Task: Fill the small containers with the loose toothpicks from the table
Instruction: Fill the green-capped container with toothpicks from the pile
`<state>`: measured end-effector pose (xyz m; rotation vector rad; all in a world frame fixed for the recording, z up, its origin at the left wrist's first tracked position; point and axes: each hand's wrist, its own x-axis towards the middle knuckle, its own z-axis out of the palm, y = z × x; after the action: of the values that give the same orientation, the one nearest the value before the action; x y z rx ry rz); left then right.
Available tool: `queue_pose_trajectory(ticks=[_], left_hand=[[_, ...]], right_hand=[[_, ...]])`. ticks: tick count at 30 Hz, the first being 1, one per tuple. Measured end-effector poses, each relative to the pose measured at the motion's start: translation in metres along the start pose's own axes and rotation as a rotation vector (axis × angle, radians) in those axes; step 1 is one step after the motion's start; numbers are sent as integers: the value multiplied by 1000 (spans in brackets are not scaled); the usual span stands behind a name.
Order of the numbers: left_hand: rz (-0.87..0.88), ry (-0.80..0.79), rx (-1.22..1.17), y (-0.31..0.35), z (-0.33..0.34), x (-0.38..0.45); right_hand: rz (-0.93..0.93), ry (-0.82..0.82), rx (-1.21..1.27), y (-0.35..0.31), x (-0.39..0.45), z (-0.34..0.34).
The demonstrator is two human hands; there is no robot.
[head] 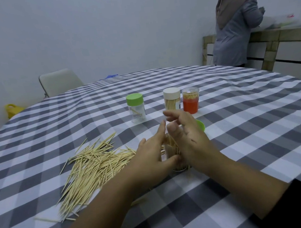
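Clear container [178, 164]: standing between both hands, mostly hidden, only its base rim showing.
Left hand [154, 158]: thumb and fingers curled round it.
Right hand [185, 136]: fingers loosely spread above the toothpicks inside; grip unclear.
Loose toothpicks [91, 167]: heaped just left.

Four containers [136, 108] [172, 99] [191, 100] [174, 154], one loose lid [200, 124], two hands [152, 157] [189, 137], one toothpick pile [91, 167].

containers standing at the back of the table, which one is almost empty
The green-lidded container, leftmost of the three: its clear body shows only a few toothpicks. The white-lidded container and the orange-labelled container beside it both look packed.
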<state>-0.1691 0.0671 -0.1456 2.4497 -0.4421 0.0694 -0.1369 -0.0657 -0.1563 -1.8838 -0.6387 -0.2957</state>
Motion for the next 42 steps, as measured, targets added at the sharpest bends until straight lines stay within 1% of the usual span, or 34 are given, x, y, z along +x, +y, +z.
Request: queue_pose_trajectory(ticks=[2, 4, 6, 8, 10, 11, 13, 15, 16, 18, 20, 22, 25, 30, 32, 35, 37, 39, 42], left_hand=[[17, 28, -81, -2, 1, 1], [15, 47, -111, -8, 1, 2], [-39, 13, -141, -15, -2, 4], [-83, -21, -134, -20, -4, 6], [-112, -40, -123, -22, -7, 7], [-123, -57, -118, -22, -10, 7], [-158, -90, -117, -25, -19, 6], [-198, -80, -115, -32, -29, 5], [-219, -62, -87, -36, -33, 5], [-266, -41, 42, -44, -37, 4], [-311, -66, 164, -50, -37, 4], [-335, -112, 235, -56, -35, 5], [-292, -101, 295, -61, -29, 8], [-190, 40, 360, -58, -20, 14], [-145, 63, 395, -56, -16, 17], [-96, 73, 431, -54, -12, 21], [-78, 69, 460, -52, -9, 22], [-55, 86, 443, -50, -7, 22], [20, 104, 353, -48, -6, 16]], right_hand=[[-103, -11, -116, 0, 0, 2], [-127, 19, -99, 2, 1, 3], [-38, 64, 6, 0, 2, 1], [90, 65, 101, -2, 3, -3], [183, 14, 157, -3, 5, -8], [206, -19, 145, -4, 6, -10], [207, -116, 46, -6, 6, -14], [190, -200, -19, -8, 4, -15], [187, -217, -17, -8, 3, -15], [172, -224, 5, -10, 1, -14], [138, -218, 15, -12, 1, -13], [88, -222, 0, -14, 2, -14], [55, -223, -43, -11, 2, -13], [143, -233, -230, -7, 2, -11], [168, -244, -194, -7, 3, -13], [203, -276, -26, -8, 3, -14], [201, -274, 9, -7, 5, -14], [195, -277, 16, -7, 6, -15], [182, -340, 15, -9, 5, -19]])
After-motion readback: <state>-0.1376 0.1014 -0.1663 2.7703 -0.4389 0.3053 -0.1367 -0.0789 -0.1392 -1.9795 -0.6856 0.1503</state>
